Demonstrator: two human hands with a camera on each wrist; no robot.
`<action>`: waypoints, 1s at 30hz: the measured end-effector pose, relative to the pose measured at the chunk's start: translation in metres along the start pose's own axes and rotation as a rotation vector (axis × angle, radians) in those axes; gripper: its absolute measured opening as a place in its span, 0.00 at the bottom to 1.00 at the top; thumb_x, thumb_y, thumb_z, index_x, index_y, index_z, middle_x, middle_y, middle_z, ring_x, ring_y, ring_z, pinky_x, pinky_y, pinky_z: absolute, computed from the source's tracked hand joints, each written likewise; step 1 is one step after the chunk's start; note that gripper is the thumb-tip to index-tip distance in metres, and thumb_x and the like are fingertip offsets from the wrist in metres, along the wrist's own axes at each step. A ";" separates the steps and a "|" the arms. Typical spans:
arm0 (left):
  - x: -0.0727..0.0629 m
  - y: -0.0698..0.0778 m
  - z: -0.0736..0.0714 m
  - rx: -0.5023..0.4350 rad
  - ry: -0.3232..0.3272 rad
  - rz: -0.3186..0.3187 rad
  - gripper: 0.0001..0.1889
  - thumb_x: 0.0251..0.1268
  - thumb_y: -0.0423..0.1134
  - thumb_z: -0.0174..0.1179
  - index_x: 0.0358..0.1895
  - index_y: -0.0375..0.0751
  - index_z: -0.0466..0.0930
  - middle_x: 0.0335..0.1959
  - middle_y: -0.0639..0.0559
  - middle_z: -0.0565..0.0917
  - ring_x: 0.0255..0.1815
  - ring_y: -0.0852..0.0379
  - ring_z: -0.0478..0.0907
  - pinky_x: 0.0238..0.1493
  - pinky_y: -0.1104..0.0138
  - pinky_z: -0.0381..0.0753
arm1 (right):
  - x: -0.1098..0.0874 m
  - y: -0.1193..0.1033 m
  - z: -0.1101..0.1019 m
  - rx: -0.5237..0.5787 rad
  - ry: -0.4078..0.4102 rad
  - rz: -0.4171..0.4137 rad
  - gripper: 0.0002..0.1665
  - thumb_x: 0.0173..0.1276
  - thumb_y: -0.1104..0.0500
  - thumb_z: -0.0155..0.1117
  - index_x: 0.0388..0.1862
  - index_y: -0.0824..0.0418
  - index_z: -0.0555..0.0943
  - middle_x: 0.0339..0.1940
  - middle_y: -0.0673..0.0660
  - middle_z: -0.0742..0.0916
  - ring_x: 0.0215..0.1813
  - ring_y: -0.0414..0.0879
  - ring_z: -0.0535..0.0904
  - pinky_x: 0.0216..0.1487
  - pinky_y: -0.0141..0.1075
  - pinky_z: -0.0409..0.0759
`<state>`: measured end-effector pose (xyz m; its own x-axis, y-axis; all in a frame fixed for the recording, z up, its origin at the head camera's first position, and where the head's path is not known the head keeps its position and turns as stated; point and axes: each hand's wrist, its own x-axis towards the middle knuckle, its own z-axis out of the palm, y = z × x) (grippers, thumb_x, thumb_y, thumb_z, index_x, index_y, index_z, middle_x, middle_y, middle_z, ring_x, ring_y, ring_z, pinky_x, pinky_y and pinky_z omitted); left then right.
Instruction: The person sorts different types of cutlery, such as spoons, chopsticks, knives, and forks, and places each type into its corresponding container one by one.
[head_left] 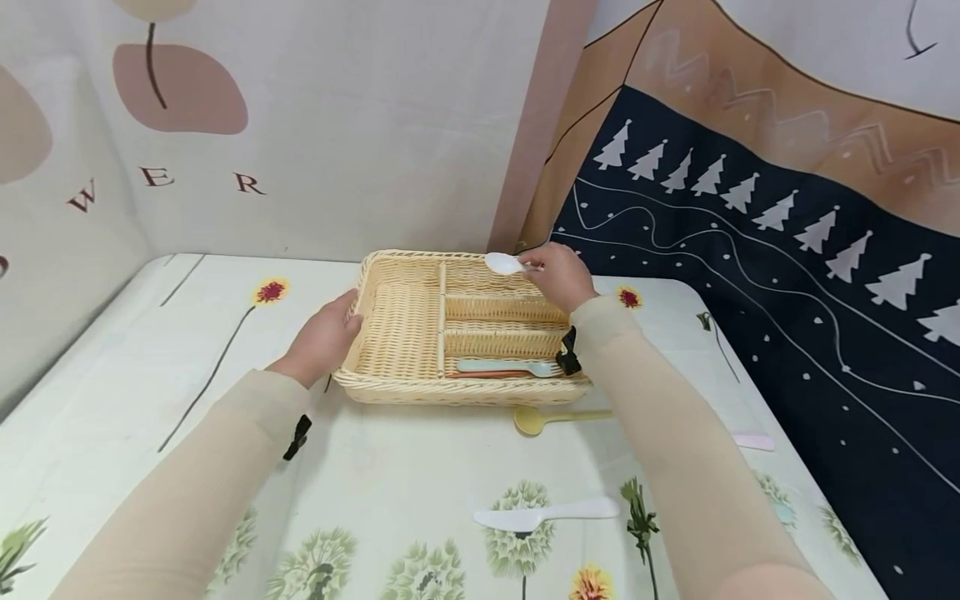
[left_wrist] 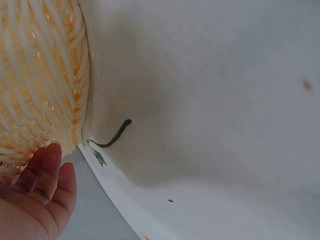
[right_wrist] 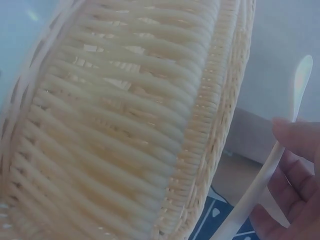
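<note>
A light wicker basket with dividers stands on the table. My left hand grips its left side, thumb over the rim and fingers against the outer wall. My right hand pinches a white spoon by its handle, over the back right compartment; the bowl points left. In the right wrist view the handle of the spoon runs between thumb and fingers, beside the basket wall. A pale blue fork lies in the front right compartment, above an orange utensil.
In front of the basket lies a yellow spoon, its handle partly behind my right sleeve. Nearer me is a white knife. A pink handle shows to the right of the sleeve. Fabric walls close off the table's back and right.
</note>
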<state>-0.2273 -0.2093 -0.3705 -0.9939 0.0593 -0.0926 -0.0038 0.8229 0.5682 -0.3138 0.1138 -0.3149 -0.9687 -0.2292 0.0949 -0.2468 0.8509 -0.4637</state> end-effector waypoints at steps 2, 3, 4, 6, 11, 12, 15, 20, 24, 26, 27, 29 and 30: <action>0.000 0.001 0.000 0.006 0.000 -0.003 0.29 0.79 0.39 0.36 0.75 0.27 0.41 0.74 0.29 0.52 0.75 0.33 0.48 0.73 0.45 0.52 | 0.001 -0.001 0.001 -0.002 -0.009 0.001 0.17 0.70 0.60 0.61 0.57 0.56 0.82 0.50 0.57 0.82 0.54 0.51 0.76 0.59 0.46 0.76; 0.000 0.001 0.000 0.008 0.001 -0.004 0.29 0.79 0.39 0.36 0.75 0.27 0.41 0.74 0.29 0.52 0.75 0.33 0.48 0.73 0.45 0.52 | 0.002 -0.001 0.002 -0.004 -0.015 0.001 0.17 0.71 0.61 0.61 0.57 0.56 0.82 0.50 0.57 0.82 0.54 0.51 0.76 0.59 0.46 0.77; 0.000 0.001 0.000 0.010 0.002 -0.005 0.29 0.79 0.39 0.36 0.75 0.27 0.42 0.74 0.29 0.52 0.75 0.33 0.49 0.73 0.45 0.53 | 0.002 -0.002 0.003 -0.007 -0.020 0.000 0.17 0.71 0.61 0.61 0.57 0.56 0.82 0.50 0.57 0.82 0.53 0.51 0.76 0.58 0.45 0.77; 0.000 0.000 0.000 0.013 0.005 -0.005 0.29 0.79 0.39 0.36 0.75 0.27 0.42 0.74 0.29 0.53 0.75 0.33 0.49 0.73 0.45 0.53 | 0.004 -0.004 0.004 -0.023 -0.031 -0.008 0.17 0.71 0.61 0.60 0.57 0.56 0.83 0.50 0.57 0.82 0.53 0.51 0.76 0.57 0.45 0.77; 0.000 0.000 0.000 0.008 0.005 -0.008 0.29 0.79 0.39 0.36 0.75 0.27 0.42 0.74 0.29 0.52 0.75 0.34 0.48 0.73 0.45 0.52 | 0.010 -0.009 0.006 -0.054 -0.061 -0.024 0.16 0.70 0.61 0.61 0.55 0.56 0.84 0.48 0.57 0.82 0.52 0.50 0.76 0.54 0.44 0.78; 0.000 -0.001 0.000 0.008 0.003 -0.009 0.29 0.79 0.39 0.36 0.75 0.27 0.42 0.74 0.29 0.52 0.75 0.34 0.48 0.73 0.45 0.52 | 0.011 -0.009 0.006 -0.055 -0.066 -0.023 0.16 0.70 0.61 0.61 0.55 0.55 0.84 0.47 0.57 0.82 0.51 0.50 0.76 0.53 0.44 0.78; 0.000 -0.001 0.001 0.006 0.002 -0.012 0.30 0.79 0.39 0.36 0.75 0.28 0.41 0.74 0.29 0.52 0.75 0.34 0.49 0.73 0.45 0.53 | 0.014 -0.012 0.007 -0.041 -0.073 -0.021 0.16 0.69 0.62 0.62 0.55 0.56 0.84 0.49 0.57 0.83 0.52 0.49 0.77 0.54 0.44 0.78; 0.000 -0.002 0.002 -0.005 0.004 -0.011 0.30 0.79 0.39 0.37 0.76 0.29 0.41 0.75 0.30 0.52 0.75 0.34 0.48 0.73 0.45 0.52 | 0.018 -0.013 0.011 -0.008 -0.108 0.014 0.16 0.69 0.62 0.61 0.55 0.55 0.84 0.53 0.56 0.83 0.54 0.48 0.76 0.57 0.44 0.78; 0.001 -0.002 0.001 -0.007 0.005 -0.007 0.30 0.79 0.39 0.36 0.75 0.28 0.41 0.75 0.30 0.52 0.75 0.34 0.48 0.73 0.45 0.52 | 0.021 -0.011 0.014 -0.007 -0.139 0.042 0.17 0.70 0.62 0.61 0.56 0.55 0.83 0.53 0.56 0.83 0.53 0.49 0.76 0.56 0.44 0.78; 0.001 -0.002 0.001 -0.010 0.002 -0.010 0.30 0.79 0.39 0.36 0.76 0.28 0.41 0.75 0.30 0.52 0.75 0.34 0.48 0.73 0.45 0.52 | 0.023 -0.009 0.016 -0.028 -0.150 0.041 0.17 0.70 0.62 0.61 0.57 0.55 0.83 0.54 0.56 0.83 0.55 0.49 0.76 0.57 0.43 0.78; 0.001 -0.002 0.001 -0.010 0.000 -0.011 0.30 0.79 0.39 0.36 0.76 0.28 0.41 0.75 0.30 0.52 0.75 0.34 0.48 0.73 0.45 0.52 | 0.024 -0.008 0.017 -0.040 -0.155 0.040 0.17 0.70 0.62 0.61 0.57 0.55 0.83 0.55 0.56 0.83 0.56 0.49 0.77 0.58 0.43 0.78; 0.001 -0.002 0.001 -0.009 0.000 -0.011 0.30 0.79 0.39 0.36 0.76 0.29 0.41 0.75 0.30 0.52 0.75 0.34 0.48 0.73 0.45 0.52 | 0.025 -0.007 0.019 -0.056 -0.165 0.043 0.17 0.70 0.61 0.61 0.57 0.55 0.83 0.56 0.56 0.83 0.57 0.49 0.77 0.59 0.44 0.77; 0.001 -0.002 0.001 -0.009 0.000 -0.012 0.30 0.79 0.40 0.36 0.76 0.29 0.41 0.75 0.30 0.52 0.75 0.34 0.48 0.73 0.45 0.52 | 0.026 -0.006 0.019 -0.061 -0.169 0.044 0.17 0.70 0.61 0.61 0.57 0.55 0.83 0.56 0.55 0.83 0.58 0.49 0.77 0.60 0.44 0.77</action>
<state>-0.2278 -0.2106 -0.3722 -0.9938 0.0494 -0.0996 -0.0169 0.8181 0.5748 -0.3370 0.0934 -0.3265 -0.9617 -0.2634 -0.0762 -0.2107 0.8877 -0.4095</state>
